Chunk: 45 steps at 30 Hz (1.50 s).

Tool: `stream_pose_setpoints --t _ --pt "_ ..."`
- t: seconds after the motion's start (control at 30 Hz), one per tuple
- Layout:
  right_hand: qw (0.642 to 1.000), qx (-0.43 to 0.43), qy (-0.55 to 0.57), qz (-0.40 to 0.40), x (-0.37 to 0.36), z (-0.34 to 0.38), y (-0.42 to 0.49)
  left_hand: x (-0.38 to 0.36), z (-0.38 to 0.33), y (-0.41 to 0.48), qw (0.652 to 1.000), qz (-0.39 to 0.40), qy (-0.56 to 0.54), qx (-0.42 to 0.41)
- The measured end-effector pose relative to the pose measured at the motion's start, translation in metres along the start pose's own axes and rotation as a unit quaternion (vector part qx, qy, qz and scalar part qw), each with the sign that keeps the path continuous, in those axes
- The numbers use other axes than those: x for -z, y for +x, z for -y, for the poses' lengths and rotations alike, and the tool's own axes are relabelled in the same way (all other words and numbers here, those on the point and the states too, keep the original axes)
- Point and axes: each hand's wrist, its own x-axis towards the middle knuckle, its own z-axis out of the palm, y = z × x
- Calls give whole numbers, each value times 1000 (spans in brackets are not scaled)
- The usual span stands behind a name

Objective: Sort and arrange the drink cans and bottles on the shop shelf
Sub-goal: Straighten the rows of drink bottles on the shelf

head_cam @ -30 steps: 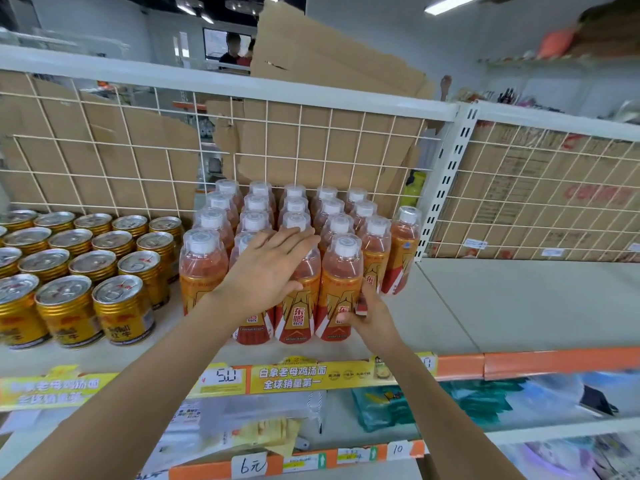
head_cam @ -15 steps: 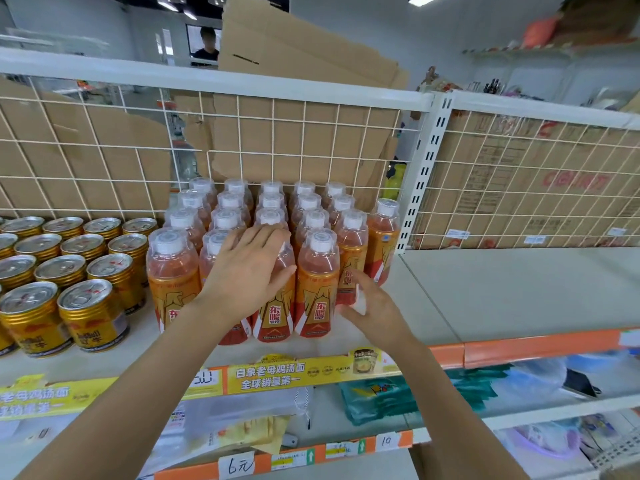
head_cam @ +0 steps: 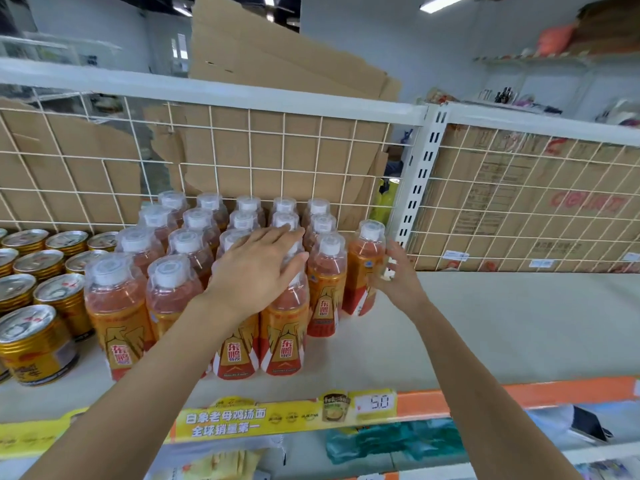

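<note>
Right hand (head_cam: 393, 277) shifted against end 东鹏 bottle (head_cam: 362, 271) | left hand (head_cam: 256, 271) atop bottles (head_cam: 114, 303) | both grips released

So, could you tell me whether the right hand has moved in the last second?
Yes. The right hand has gone from the front-row bottles back and right towards the slotted white post, beside the rightmost bottle.
</note>
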Motion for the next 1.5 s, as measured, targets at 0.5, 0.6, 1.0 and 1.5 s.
stream_pose_setpoints --t 0.5,0.6,1.0,1.5 --pt "1000 -23 7 7 -8 -19 9 -4 1 4 999 38 29 1" --pt "1000 -29 5 -6 -5 -21 -8 -2 0 3 998 54 37 -1" --pt "999 -26 19 -3 -19 1 -85 -1 -2 1 997 57 54 -11" --pt "995 -13 -72 69 -75 -10 -102 -2 0 0 997 60 55 -16"
